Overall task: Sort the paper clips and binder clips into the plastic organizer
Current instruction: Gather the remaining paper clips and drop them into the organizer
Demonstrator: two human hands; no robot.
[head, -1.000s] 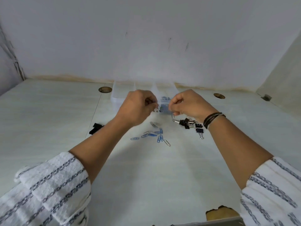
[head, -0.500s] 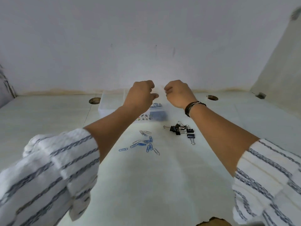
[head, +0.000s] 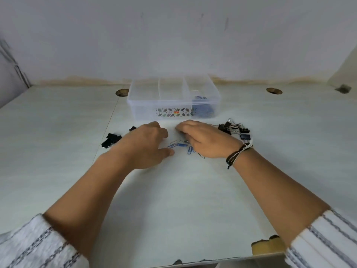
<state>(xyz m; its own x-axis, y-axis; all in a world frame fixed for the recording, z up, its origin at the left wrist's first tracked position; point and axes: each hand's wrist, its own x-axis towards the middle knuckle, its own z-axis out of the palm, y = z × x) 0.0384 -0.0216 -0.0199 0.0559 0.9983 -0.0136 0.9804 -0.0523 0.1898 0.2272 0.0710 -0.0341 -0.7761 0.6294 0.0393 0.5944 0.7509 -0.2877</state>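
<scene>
Paper clips (head: 179, 145) lie between both curled hands, grip unclear; organizer (head: 173, 101) label unreadable.

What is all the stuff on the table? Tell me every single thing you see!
plastic organizer: one, clear, three compartments, at the back of the table.
paper clips in organizer: several, blue, right compartment.
loose paper clips: several, blue and silver, on the table between the hands.
binder clips, right pile: several, black, beside the right hand.
binder clips, left group: a few, black, left of the left hand.
table: one, pale, with two round holes near the back.
wristbands: dark and white, right wrist.
left hand: down over the loose clips.
right hand: down over the loose clips.
</scene>
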